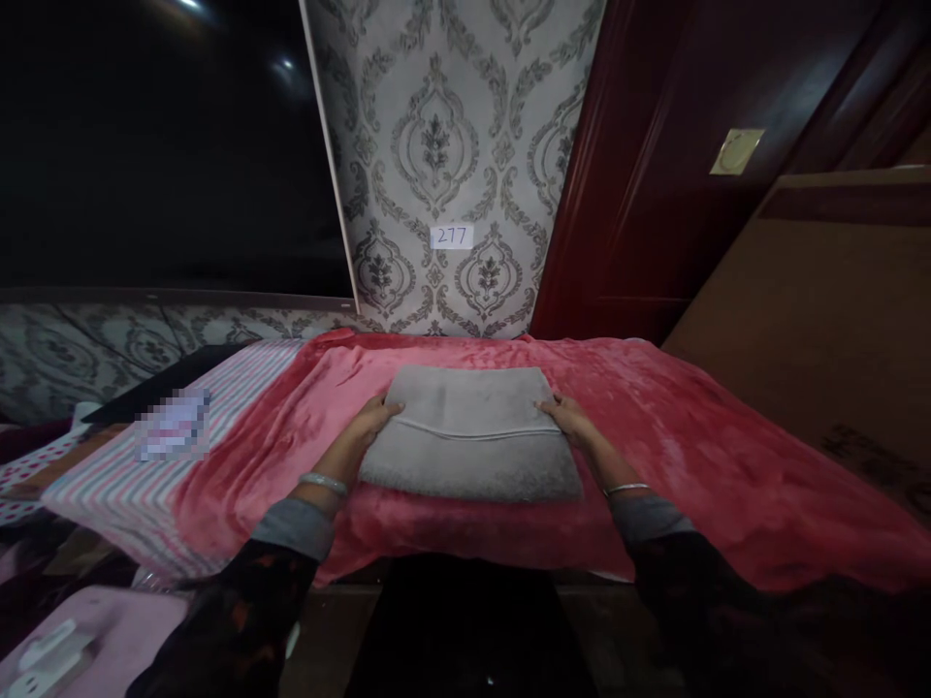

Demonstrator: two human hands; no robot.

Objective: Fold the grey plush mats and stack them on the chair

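Note:
A grey towel (472, 460), folded into a wide flat rectangle, lies in front of me on a red plush blanket (655, 427). A raised hem or fold runs across its middle, and its near part looks fuzzy. My left hand (378, 415) grips the towel's left side, thumb on top and the other fingers mostly hidden beneath the edge. On the opposite side my right hand (567, 417) pinches the right edge in the same way.
Under the blanket's left side shows a striped cloth (123, 485) with a blurred-out packet (173, 425) on it. A dark TV screen (167, 145) hangs at left; a large cardboard box (821, 339) stands right. Low left, a pink stool-like surface (123, 630) carries a white power strip (54, 659).

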